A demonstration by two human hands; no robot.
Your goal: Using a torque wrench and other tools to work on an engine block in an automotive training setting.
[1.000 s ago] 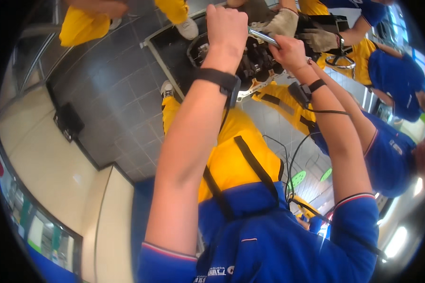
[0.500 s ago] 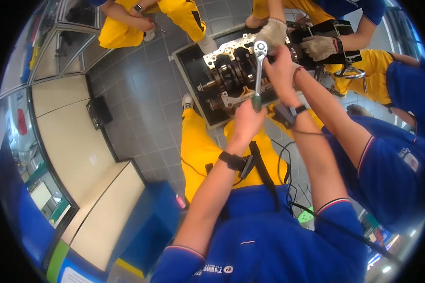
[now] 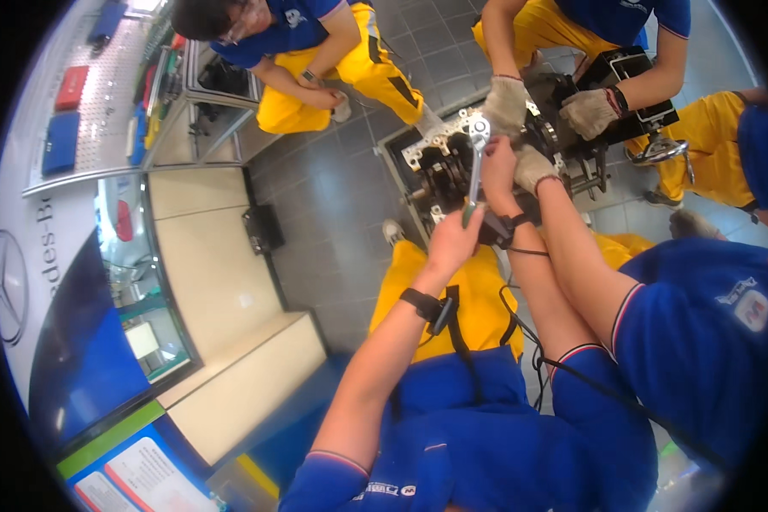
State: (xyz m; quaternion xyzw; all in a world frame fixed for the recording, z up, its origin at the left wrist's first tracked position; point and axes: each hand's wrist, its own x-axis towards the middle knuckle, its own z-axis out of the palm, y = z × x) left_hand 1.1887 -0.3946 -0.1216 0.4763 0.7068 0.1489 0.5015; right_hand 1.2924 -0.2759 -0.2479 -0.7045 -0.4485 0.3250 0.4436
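Note:
My left hand (image 3: 454, 241) is closed round the green handle of a ratchet wrench (image 3: 475, 177). Its chrome shaft points away from me, and the round head lies over an engine block (image 3: 442, 181) with crankshaft parts showing. Close beside that head is my right hand (image 3: 497, 173), fingers bent and closed; what they grip, if anything, is hidden. A co-worker's gloved hand (image 3: 534, 169) is right next to it. Across the engine, another person rests one gloved hand (image 3: 505, 104) on the block and the other gloved hand (image 3: 590, 113) farther right.
The engine sits in a dark tray with a pale rim (image 3: 411, 203). A black frame (image 3: 625, 72) and a metal handwheel (image 3: 660, 150) stand at its right. One person in yellow trousers (image 3: 297, 102) crouches far left. A beige cabinet (image 3: 205, 247) stands left; a cable (image 3: 602, 384) crosses near my right arm.
My view has swung left, so the engine and the hands appear farther right. The ratchet stays in my left hand. More of the crouching person and the left wall now shows.

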